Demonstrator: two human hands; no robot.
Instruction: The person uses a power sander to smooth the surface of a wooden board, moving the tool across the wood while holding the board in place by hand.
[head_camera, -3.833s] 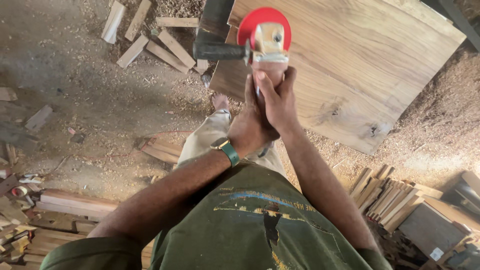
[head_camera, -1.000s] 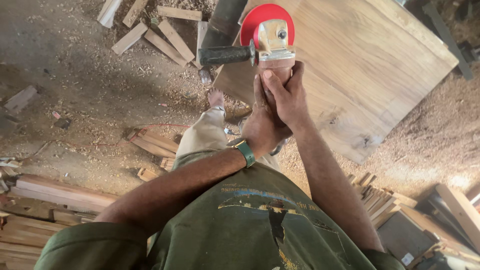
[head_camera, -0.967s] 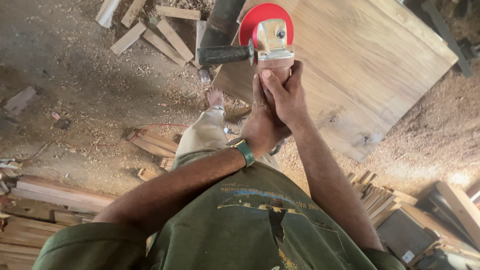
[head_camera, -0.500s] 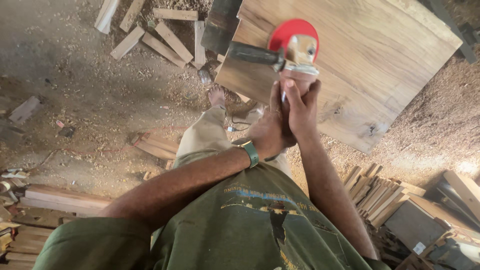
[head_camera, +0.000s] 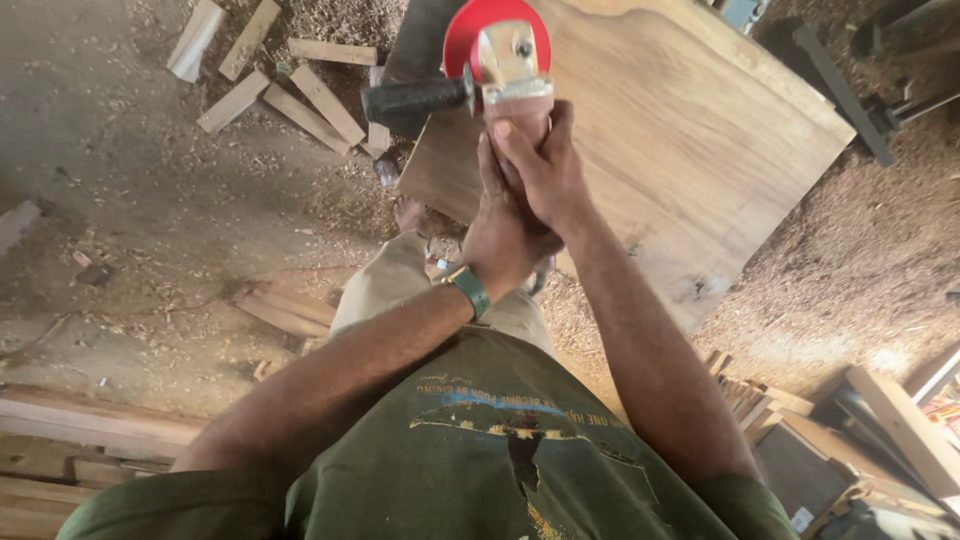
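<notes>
Both hands are wrapped tight around the body of an angle grinder (head_camera: 512, 75) in the upper middle of the frame. The right hand (head_camera: 540, 170) sits on top, fingers curled closed around the grinder's body just below its metal gear head. The left hand (head_camera: 498, 235) clasps from beneath and behind, closed over the rear of the tool and pressed against the right hand; a green-strapped wristwatch (head_camera: 466, 288) sits on its wrist.

The grinder's red disc (head_camera: 470, 30) lies at the very top of the frame, over the left edge of a large wooden slab (head_camera: 690, 150) that fills the upper right. A black side handle (head_camera: 415, 100) sticks out to the left of the gear head, with no hand on it.

Short offcut wood strips (head_camera: 290, 85) lie scattered on the sawdust-covered floor (head_camera: 140, 220) in the upper left. More planks (head_camera: 90, 425) are stacked at the lower left edge, and a pile of wood pieces (head_camera: 880, 430) sits at the lower right. The person's bare foot (head_camera: 408, 212) shows just below the slab's near corner.
</notes>
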